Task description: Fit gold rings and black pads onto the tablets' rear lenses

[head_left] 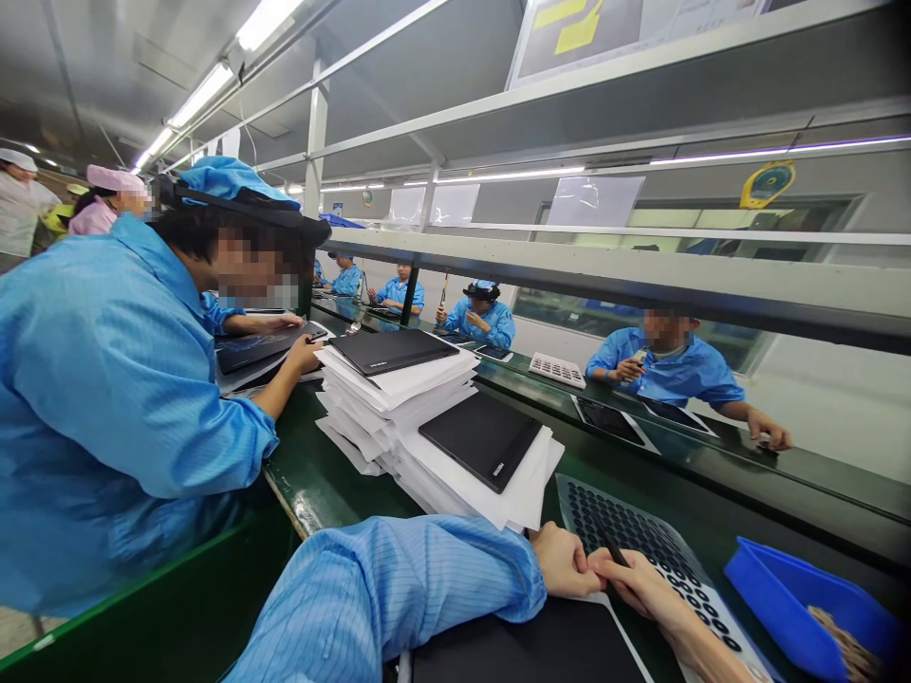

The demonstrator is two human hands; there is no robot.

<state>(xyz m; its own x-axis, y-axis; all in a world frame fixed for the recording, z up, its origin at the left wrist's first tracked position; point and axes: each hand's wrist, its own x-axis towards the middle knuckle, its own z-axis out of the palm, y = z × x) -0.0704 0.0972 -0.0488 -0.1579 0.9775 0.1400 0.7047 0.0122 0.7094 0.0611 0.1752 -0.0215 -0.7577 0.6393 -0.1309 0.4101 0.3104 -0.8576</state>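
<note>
My right hand (pixel 641 583) is closed around a thin black pen-like tool (pixel 610 543) whose exact kind I cannot make out. Its fingertips meet those of my left hand (pixel 561 562), which is pinched closed; anything between them is too small or hidden to tell. Both hands are over the edge of a sheet of round black stickers (pixel 644 531), with white backing showing where rings remain. Below my blue left sleeve lies a flat black panel (pixel 533 650) on white paper, partly covered by the sleeve.
Stacked white sheets (pixel 370 408) carry a black tablet-like panel (pixel 480 438) and another black panel (pixel 395 351). A blue bin (pixel 804 607) stands at right. A co-worker (pixel 128 360) leans over the bench at left; another person (pixel 665 370) sits across. A shelf (pixel 641 275) hangs above.
</note>
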